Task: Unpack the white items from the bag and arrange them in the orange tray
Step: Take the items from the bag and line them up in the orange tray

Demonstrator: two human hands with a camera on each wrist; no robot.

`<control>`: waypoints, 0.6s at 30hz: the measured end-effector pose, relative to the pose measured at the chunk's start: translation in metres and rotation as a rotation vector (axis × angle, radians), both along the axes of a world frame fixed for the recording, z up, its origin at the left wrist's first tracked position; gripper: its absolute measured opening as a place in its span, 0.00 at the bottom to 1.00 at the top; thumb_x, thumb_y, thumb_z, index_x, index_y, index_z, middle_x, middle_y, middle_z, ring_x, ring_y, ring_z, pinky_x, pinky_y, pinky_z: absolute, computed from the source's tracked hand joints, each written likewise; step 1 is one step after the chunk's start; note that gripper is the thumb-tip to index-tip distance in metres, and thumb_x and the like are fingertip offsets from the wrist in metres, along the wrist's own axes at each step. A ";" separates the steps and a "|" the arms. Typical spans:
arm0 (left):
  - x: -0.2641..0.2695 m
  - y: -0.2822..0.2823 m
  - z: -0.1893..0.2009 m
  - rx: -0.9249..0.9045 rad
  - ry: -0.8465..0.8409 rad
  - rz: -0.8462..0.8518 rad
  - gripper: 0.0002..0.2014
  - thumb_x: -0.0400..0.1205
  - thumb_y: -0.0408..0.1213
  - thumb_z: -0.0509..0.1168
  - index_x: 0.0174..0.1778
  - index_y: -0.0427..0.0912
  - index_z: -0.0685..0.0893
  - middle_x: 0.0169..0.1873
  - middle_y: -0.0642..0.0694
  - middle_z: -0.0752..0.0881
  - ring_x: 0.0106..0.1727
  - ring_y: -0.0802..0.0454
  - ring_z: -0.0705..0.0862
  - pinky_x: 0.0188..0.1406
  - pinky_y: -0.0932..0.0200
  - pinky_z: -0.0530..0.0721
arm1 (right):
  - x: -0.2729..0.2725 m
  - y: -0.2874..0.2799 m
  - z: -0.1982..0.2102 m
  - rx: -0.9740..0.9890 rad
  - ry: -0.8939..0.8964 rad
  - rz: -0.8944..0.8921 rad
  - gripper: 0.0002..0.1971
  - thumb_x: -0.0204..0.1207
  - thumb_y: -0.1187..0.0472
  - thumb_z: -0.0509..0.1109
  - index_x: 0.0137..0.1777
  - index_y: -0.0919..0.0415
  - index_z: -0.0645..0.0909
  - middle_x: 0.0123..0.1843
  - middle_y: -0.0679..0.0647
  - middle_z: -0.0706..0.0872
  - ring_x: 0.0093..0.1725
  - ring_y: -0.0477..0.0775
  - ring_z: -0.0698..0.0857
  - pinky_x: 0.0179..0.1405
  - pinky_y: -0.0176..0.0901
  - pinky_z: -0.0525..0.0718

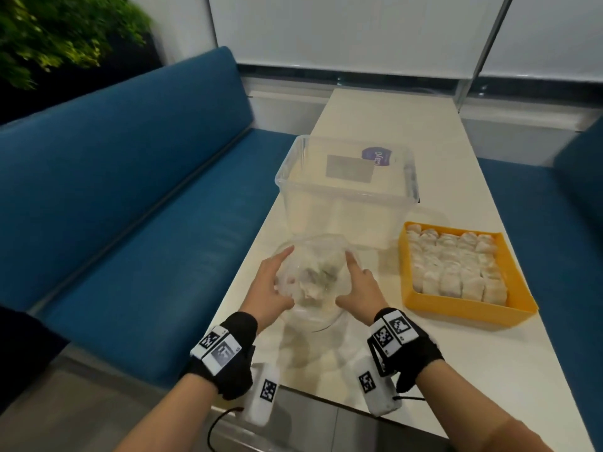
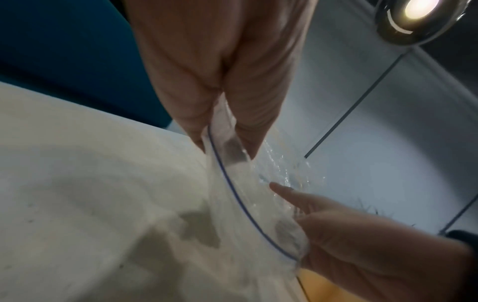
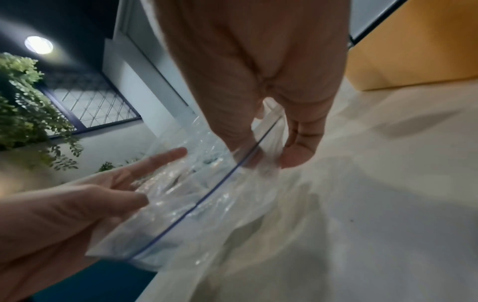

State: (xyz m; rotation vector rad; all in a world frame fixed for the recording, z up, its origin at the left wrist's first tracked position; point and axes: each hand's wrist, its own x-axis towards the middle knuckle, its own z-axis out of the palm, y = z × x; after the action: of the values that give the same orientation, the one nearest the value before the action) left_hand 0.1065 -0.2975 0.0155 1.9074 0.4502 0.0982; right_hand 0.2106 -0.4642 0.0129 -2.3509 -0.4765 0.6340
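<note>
A clear zip bag with a blue seal line hangs just above the table between both hands. Pale white items lie bunched inside it. My left hand pinches the bag's left rim; in the left wrist view its thumb and fingers close on the bag's seal strip. My right hand pinches the bag's right rim, index finger pointing forward. The orange tray sits to the right, holding several white items in rows.
A big clear plastic tub stands behind the bag, touching the tray's far corner. A blue bench runs along the table's left side. The white table stretches away beyond the tub.
</note>
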 end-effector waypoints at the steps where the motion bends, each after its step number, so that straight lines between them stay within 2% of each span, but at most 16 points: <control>1: -0.001 0.002 -0.001 -0.014 -0.038 -0.007 0.46 0.69 0.17 0.62 0.78 0.63 0.67 0.69 0.61 0.67 0.66 0.53 0.75 0.55 0.60 0.84 | 0.000 0.000 0.000 0.003 -0.009 -0.010 0.49 0.73 0.69 0.69 0.84 0.47 0.40 0.65 0.63 0.68 0.64 0.64 0.74 0.51 0.36 0.69; 3: -0.002 0.007 -0.005 0.018 -0.012 -0.024 0.47 0.70 0.17 0.63 0.79 0.63 0.64 0.71 0.58 0.66 0.66 0.52 0.75 0.51 0.65 0.82 | -0.002 0.003 -0.001 -0.008 -0.006 -0.004 0.49 0.72 0.69 0.70 0.84 0.48 0.41 0.64 0.62 0.68 0.64 0.64 0.74 0.51 0.36 0.70; 5: -0.002 0.012 -0.007 0.103 0.104 -0.047 0.44 0.72 0.20 0.66 0.80 0.59 0.63 0.74 0.50 0.62 0.64 0.51 0.73 0.48 0.71 0.78 | -0.005 0.009 -0.006 -0.048 0.009 0.020 0.49 0.71 0.71 0.70 0.84 0.51 0.42 0.68 0.63 0.67 0.65 0.62 0.74 0.50 0.35 0.70; 6: -0.001 0.014 -0.007 0.148 0.154 -0.038 0.41 0.74 0.23 0.68 0.80 0.57 0.65 0.76 0.47 0.59 0.65 0.50 0.72 0.52 0.70 0.77 | -0.006 0.011 -0.009 -0.068 0.014 0.026 0.49 0.71 0.71 0.70 0.84 0.52 0.41 0.70 0.64 0.67 0.66 0.62 0.73 0.50 0.34 0.70; 8: 0.001 0.016 -0.006 0.326 0.145 0.028 0.32 0.75 0.31 0.73 0.74 0.55 0.74 0.77 0.44 0.55 0.70 0.47 0.67 0.67 0.57 0.73 | -0.007 0.013 -0.012 -0.088 0.016 0.028 0.50 0.71 0.72 0.70 0.84 0.53 0.41 0.69 0.64 0.67 0.65 0.61 0.74 0.51 0.34 0.71; 9: 0.002 0.015 -0.005 0.465 0.055 0.067 0.26 0.75 0.34 0.73 0.69 0.54 0.80 0.76 0.44 0.58 0.70 0.46 0.66 0.69 0.52 0.70 | -0.007 0.014 -0.013 -0.094 0.014 0.028 0.49 0.71 0.72 0.70 0.84 0.53 0.41 0.68 0.63 0.67 0.65 0.61 0.74 0.51 0.35 0.71; 10: 0.004 0.014 -0.003 0.596 -0.084 0.095 0.20 0.75 0.32 0.73 0.62 0.50 0.84 0.73 0.43 0.64 0.66 0.45 0.68 0.67 0.50 0.71 | -0.007 0.014 -0.014 -0.104 0.014 0.031 0.49 0.71 0.71 0.69 0.84 0.53 0.41 0.68 0.63 0.67 0.64 0.62 0.75 0.51 0.35 0.73; 12: 0.009 0.010 0.002 0.733 -0.338 0.038 0.11 0.74 0.24 0.69 0.49 0.42 0.87 0.60 0.43 0.75 0.53 0.48 0.74 0.54 0.54 0.77 | -0.006 0.014 -0.015 -0.125 0.016 0.038 0.48 0.71 0.70 0.70 0.84 0.54 0.43 0.69 0.63 0.66 0.65 0.62 0.74 0.55 0.38 0.74; 13: 0.013 0.006 0.005 0.723 -0.379 -0.051 0.10 0.75 0.21 0.67 0.45 0.39 0.87 0.53 0.44 0.78 0.48 0.50 0.75 0.48 0.56 0.78 | -0.005 0.015 -0.016 -0.134 0.011 0.044 0.48 0.70 0.69 0.71 0.84 0.55 0.45 0.69 0.63 0.66 0.65 0.63 0.74 0.55 0.39 0.74; 14: 0.018 0.002 0.005 0.672 -0.363 -0.127 0.08 0.77 0.22 0.65 0.45 0.38 0.86 0.49 0.45 0.79 0.46 0.51 0.77 0.47 0.58 0.78 | -0.004 0.015 -0.018 -0.137 0.002 0.052 0.47 0.70 0.68 0.71 0.84 0.55 0.47 0.69 0.63 0.67 0.64 0.63 0.75 0.53 0.40 0.75; 15: 0.023 -0.002 0.005 0.611 -0.276 -0.184 0.07 0.79 0.24 0.64 0.47 0.37 0.86 0.47 0.46 0.79 0.46 0.51 0.79 0.47 0.59 0.78 | -0.003 0.016 -0.020 -0.139 -0.003 0.061 0.47 0.69 0.66 0.72 0.83 0.54 0.49 0.68 0.63 0.68 0.62 0.62 0.75 0.48 0.38 0.75; 17: 0.039 -0.009 0.001 0.562 -0.030 -0.198 0.09 0.83 0.33 0.62 0.55 0.38 0.85 0.51 0.46 0.80 0.53 0.47 0.82 0.52 0.59 0.79 | -0.002 0.016 -0.022 -0.151 -0.007 0.078 0.45 0.69 0.66 0.73 0.83 0.54 0.52 0.68 0.62 0.69 0.55 0.58 0.76 0.41 0.36 0.73; 18: 0.048 -0.011 -0.002 0.574 0.096 -0.191 0.12 0.84 0.38 0.61 0.60 0.38 0.83 0.55 0.44 0.80 0.58 0.45 0.82 0.56 0.57 0.78 | -0.002 0.016 -0.023 -0.160 0.000 0.081 0.45 0.69 0.66 0.72 0.83 0.54 0.51 0.68 0.62 0.69 0.52 0.57 0.75 0.42 0.35 0.74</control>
State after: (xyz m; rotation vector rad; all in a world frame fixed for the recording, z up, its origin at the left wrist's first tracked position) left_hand 0.1543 -0.3082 0.0132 2.5188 0.3204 0.0086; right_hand 0.2087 -0.4484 -0.0099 -2.4916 -0.5415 0.7338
